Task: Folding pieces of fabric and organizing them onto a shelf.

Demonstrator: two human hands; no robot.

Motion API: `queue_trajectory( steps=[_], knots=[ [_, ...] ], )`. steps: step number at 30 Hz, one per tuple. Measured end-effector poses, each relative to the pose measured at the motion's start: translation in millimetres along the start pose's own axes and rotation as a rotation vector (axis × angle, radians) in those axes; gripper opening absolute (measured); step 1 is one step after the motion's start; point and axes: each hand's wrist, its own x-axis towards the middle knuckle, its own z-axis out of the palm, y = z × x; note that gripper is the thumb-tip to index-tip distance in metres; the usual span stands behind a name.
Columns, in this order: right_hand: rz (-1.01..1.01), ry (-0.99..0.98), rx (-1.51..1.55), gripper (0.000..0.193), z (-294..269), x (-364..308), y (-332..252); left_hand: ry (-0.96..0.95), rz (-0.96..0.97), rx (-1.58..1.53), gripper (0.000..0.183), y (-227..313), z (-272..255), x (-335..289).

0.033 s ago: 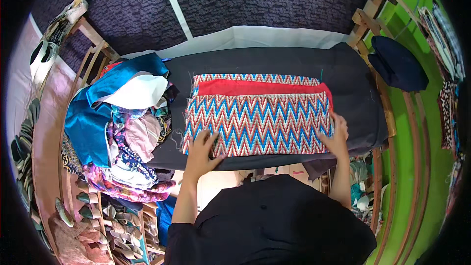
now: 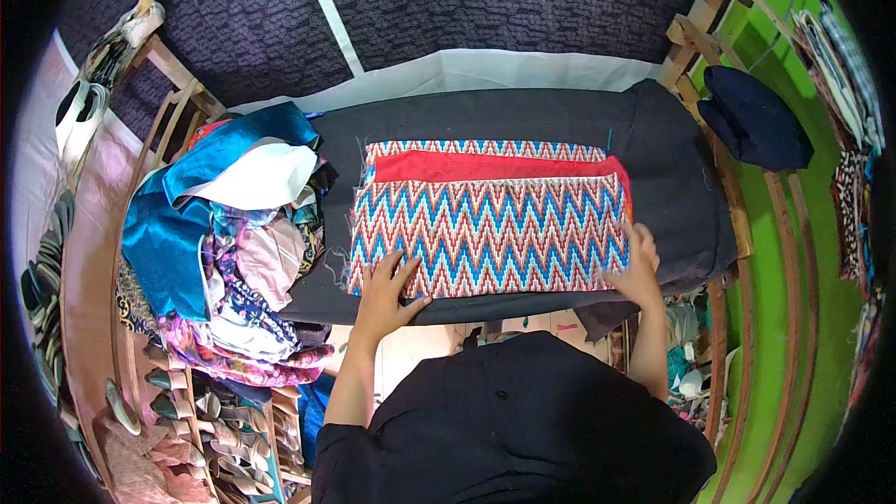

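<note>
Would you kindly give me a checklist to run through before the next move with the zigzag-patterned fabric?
1. Left hand on the red, white and blue zigzag-patterned rectangular fabric: ok.
2. Right hand pinching the fabric's right edge: cannot tell.
3. Fabric resting on the black cloth table covering: ok.
4. Patterned sections meeting: not ok; a plain red fabric band shows between them.
5. Fabric's left edge neat: not ok; frayed.
6. Teal and multicoloured cloth heap apart from the fabric: ok.

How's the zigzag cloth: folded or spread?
Laid flat, apparently layered: a red strip shows between the zigzag cloth's wide front band and narrow far band. Cannot tell whether it's folded or separate pieces.
</note>
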Motion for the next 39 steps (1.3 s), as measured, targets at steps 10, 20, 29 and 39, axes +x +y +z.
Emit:
queue_trajectory(
  steps=[10,20,29,39],
  knots=[
    [0.032,-0.098,-0.015,0.040,-14.7,-55.8,17.2,0.017,0.150,-0.187,0.042,-34.7,-19.4,-7.9],
    [0.006,0.138,-0.116,0.010,-0.9,-50.0,17.0,0.067,0.088,0.019,0.042,-58.8,-19.6,-24.4],
    [0.238,0.225,0.602,0.023,20.0,-92.4,52.0,-0.054,-0.005,-0.015,0.040,-35.4,-28.2,-67.0],
    [0.730,0.584,1.979,0.027,64.3,-79.9,0.9,0.203,0.038,-0.343,0.035,23.9,2.8,15.1]
  ],
)
